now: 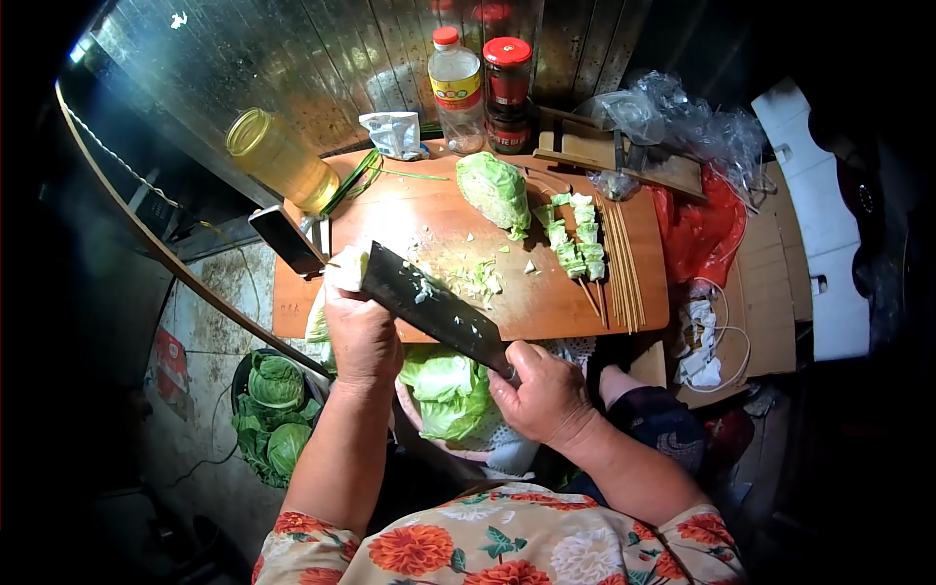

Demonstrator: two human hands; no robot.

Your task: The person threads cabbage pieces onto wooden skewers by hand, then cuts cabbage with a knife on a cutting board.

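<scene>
Here, the left hand's (363, 330) fingers clasp a pale cabbage piece (346, 268) near the worktop's (546, 304) nine o'clock; the right hand's (542, 392) fingers wrap the handle of a cleaver (434, 304), whose scrap-flecked blade slants toward ten. A cabbage chunk (494, 195) sits around twelve, skewered leaves (588, 234) near three beside bare skewers (622, 268), and loose cabbage (444, 390) beyond the edge at six.

- The chopping board (551, 307) lies before me
- On it: cabbage head (492, 193) at one o'clock, threaded leaves (588, 232) at three, loose skewers (621, 263) to their right
- Behind it: bottle (455, 93) at twelve, stacked jars (508, 90) just right
- Phone (286, 239) at nine, liquid jar (283, 161) at ten
- Basin (409, 398) at six, holding leaves (444, 390)
- Tub (237, 378) at eight, holding cabbages (276, 380)
</scene>
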